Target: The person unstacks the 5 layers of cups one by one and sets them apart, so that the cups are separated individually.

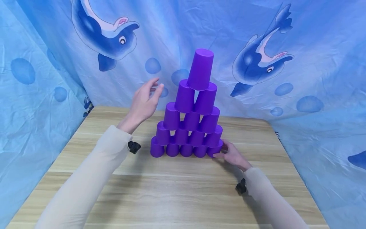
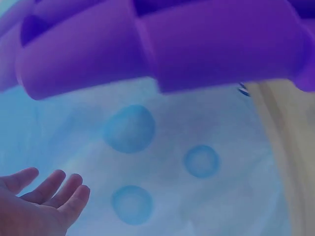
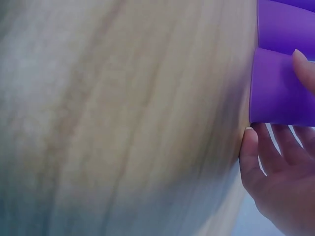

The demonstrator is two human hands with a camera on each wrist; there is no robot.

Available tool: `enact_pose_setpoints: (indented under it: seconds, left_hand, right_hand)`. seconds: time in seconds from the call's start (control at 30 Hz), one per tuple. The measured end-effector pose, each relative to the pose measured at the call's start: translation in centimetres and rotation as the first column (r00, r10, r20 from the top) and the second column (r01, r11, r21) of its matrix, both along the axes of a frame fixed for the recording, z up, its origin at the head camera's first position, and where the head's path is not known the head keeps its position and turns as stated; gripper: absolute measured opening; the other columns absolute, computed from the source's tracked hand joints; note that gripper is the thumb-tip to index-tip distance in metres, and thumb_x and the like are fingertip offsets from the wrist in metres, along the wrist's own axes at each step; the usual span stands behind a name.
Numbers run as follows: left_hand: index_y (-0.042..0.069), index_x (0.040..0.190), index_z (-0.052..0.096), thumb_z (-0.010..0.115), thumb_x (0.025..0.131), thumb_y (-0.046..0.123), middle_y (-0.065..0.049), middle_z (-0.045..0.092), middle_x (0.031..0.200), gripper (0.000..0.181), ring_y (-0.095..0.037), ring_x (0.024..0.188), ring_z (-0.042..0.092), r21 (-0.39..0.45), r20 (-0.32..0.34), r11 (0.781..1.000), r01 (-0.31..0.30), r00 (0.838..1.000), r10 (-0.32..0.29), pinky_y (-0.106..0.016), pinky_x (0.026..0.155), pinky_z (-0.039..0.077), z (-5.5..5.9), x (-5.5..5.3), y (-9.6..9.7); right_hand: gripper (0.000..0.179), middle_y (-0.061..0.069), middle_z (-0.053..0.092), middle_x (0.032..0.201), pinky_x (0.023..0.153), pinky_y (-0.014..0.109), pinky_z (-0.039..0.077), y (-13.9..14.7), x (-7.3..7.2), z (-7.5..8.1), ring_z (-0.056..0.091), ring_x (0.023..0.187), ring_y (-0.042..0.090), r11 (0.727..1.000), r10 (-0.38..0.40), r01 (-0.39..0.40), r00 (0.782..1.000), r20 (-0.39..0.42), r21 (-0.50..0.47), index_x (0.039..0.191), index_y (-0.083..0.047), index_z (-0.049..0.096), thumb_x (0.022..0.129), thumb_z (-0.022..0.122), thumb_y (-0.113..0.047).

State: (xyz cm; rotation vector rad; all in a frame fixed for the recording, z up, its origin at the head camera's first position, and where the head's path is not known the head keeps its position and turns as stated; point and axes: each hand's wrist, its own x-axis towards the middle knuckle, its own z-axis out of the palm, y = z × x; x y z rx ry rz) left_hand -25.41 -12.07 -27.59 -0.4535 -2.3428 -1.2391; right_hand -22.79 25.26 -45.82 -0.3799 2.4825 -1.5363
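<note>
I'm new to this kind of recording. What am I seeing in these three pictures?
No robot here: a person works bare-handed. The wide picture is taken from the head, the other two from the left wrist camera and right wrist camera. On the wooden table stands a pyramid of upside-down purple cups, in rows of five, four, three, two and one. The left hand is open beside it, holding nothing. The right hand has its thumb and fingers around the rightmost bottom cup.
</note>
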Motion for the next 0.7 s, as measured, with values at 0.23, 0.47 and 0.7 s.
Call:
enact_pose_setpoints:
  seconds: [0.23, 0.47, 0.7]
  left_hand:
    - [0.013, 0.139, 0.048, 0.044, 0.097, 0.050, 0.000, 0.057, 0.125, 0.056, -0.009, 0.111, 0.053, 0.044, -0.064, 0.997, 0.057, 0.996, -0.054, -0.024, 0.094, 0.041, 3.1, 0.6, 2.5]
    - [0.019, 0.140, 0.047, 0.057, 0.088, 0.056, 0.005, 0.055, 0.128, 0.065, -0.008, 0.114, 0.050, 0.101, -0.009, 0.986, 0.131, 0.991, -0.130, -0.022, 0.096, 0.039, 6.1, 1.5, 4.9]
    - [0.019, 0.139, 0.049, 0.074, 0.073, 0.057, 0.006, 0.057, 0.126, 0.080, -0.004, 0.114, 0.052, 0.134, 0.038, 0.980, 0.146, 0.988, -0.152, -0.021, 0.095, 0.041, 7.7, 1.8, 6.7]
  right_hand:
    - [0.064, 0.024, 0.056, 0.123, 0.099, 0.058, 0.037, -0.2, 0.5, 0.7, 0.052, 0.113, 0.041, 1.000, 0.010, -0.010, 1.000, 0.002, -0.019, 0.134, 0.006, 0.046, 0.078, 0.076, 0.001]
    - [0.068, 0.019, 0.055, 0.128, 0.101, 0.053, 0.038, 0.6, -0.5, -1.6, 0.052, 0.116, 0.037, 1.000, 0.007, -0.006, 1.000, -0.014, 0.028, 0.139, 0.000, 0.044, 0.080, 0.077, -0.008]
    - [0.072, 0.018, 0.054, 0.131, 0.102, 0.051, 0.038, 0.6, -0.6, -2.2, 0.050, 0.120, 0.036, 0.999, 0.016, -0.015, 1.000, -0.020, 0.042, 0.142, -0.001, 0.040, 0.081, 0.076, -0.009]
